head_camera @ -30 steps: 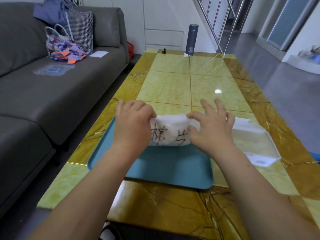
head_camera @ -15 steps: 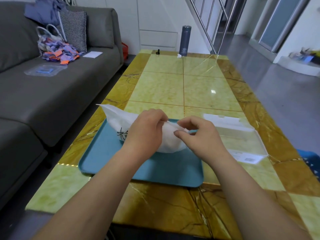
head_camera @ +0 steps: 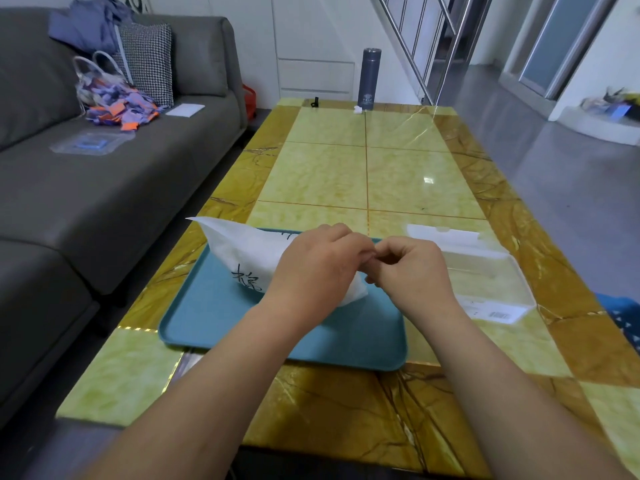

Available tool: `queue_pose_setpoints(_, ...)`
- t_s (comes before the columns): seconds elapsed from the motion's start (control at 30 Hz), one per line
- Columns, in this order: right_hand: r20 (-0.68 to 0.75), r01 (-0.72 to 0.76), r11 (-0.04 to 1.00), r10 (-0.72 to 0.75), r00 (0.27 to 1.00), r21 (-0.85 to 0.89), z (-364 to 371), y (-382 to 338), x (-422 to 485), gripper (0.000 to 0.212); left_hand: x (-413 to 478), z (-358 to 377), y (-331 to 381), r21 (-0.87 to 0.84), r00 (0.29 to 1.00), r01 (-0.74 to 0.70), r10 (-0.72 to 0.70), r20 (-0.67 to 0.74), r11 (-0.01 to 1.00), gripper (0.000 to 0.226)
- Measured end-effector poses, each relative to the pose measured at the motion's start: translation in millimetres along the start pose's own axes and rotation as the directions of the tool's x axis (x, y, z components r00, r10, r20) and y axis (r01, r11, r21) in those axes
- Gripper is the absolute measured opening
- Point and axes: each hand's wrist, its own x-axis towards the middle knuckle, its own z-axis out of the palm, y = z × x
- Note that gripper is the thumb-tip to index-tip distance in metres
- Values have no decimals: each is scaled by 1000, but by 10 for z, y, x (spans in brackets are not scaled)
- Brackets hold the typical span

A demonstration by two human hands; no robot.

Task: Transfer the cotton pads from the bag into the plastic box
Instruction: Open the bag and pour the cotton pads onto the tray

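A white bag (head_camera: 242,251) with black handwriting lies tilted over the blue tray (head_camera: 214,317), its far corner sticking up to the left. My left hand (head_camera: 315,268) grips the bag's near end from above. My right hand (head_camera: 408,268) pinches the bag's edge right beside it, fingertips of both hands meeting. The clear plastic box (head_camera: 485,271) lies open on the table just right of the tray, lid flipped back. The cotton pads are hidden inside the bag.
The tray rests on a yellow-green marble coffee table (head_camera: 363,174). A dark flask (head_camera: 370,79) stands at the table's far end. A grey sofa (head_camera: 86,188) runs along the left with a bag of cloth scraps (head_camera: 114,102) on it.
The bag has been turned and lifted from lying flat across the tray to tilted, far corner up. Both hands moved from its sides to pinch together at its near end.
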Motion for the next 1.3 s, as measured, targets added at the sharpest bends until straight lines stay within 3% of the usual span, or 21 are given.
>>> queue_pose_setpoints(0.13, -15, -29, 999, 28, 999, -42, -75, -5, 17, 19, 17, -57, -118, 71, 997, 72, -74, 24, 995, 18)
queue_pose_setpoints(0.23, -133, -78, 996, 72, 989, -44, -214, 82, 70, 22, -34, -247, -398, 139, 964, 257, -263, 26, 956, 12)
queue_pose_setpoints(0.37, -215, -90, 994, 77, 974, -55, -322, 145, 96, 23, -218, -619, -851, 343, 883, 465, -454, -117, 816, 12)
queue_pose_setpoints(0.57, -157, -93, 993, 80, 984, -79, -242, 66, 51, 17, -380, -832, -902, 489, 761, 594, -643, -84, 639, 16)
queue_pose_setpoints(0.67, -29, -89, 995, 88, 996, -41, -237, 6, -1, 15, -317, -808, -674, 306, 863, 502, -493, -111, 809, 27)
queue_pose_setpoints(0.77, 81, -64, 997, 68, 994, -48, -217, -24, -50, 22, -289, -594, -285, 168, 966, 245, -256, 41, 955, 25)
queue_pose_setpoints(0.87, 47, -57, 998, 59, 997, -35, -191, -35, -60, 9, -300, -384, -131, 195, 961, 182, -216, 171, 964, 32)
queue_pose_setpoints(0.93, 27, -69, 998, 69, 997, -9, -189, -36, -58, 12, -302, -328, -141, 244, 950, 186, -238, 204, 952, 38)
queue_pose_setpoints(1.13, 70, -98, 994, 101, 992, -48, -189, -80, -28, 14, -297, -348, -135, 237, 947, 160, -216, 236, 958, 12)
queue_pose_setpoints(1.23, 49, -103, 994, 104, 993, -25, -212, -126, -14, 15, -292, -392, -112, 243, 928, 152, -223, 299, 958, 50)
queue_pose_setpoints(1.3, 47, -108, 994, 107, 993, 3, -217, -153, -11, 15, -308, -396, -90, 172, 903, 221, -268, 336, 960, 67)
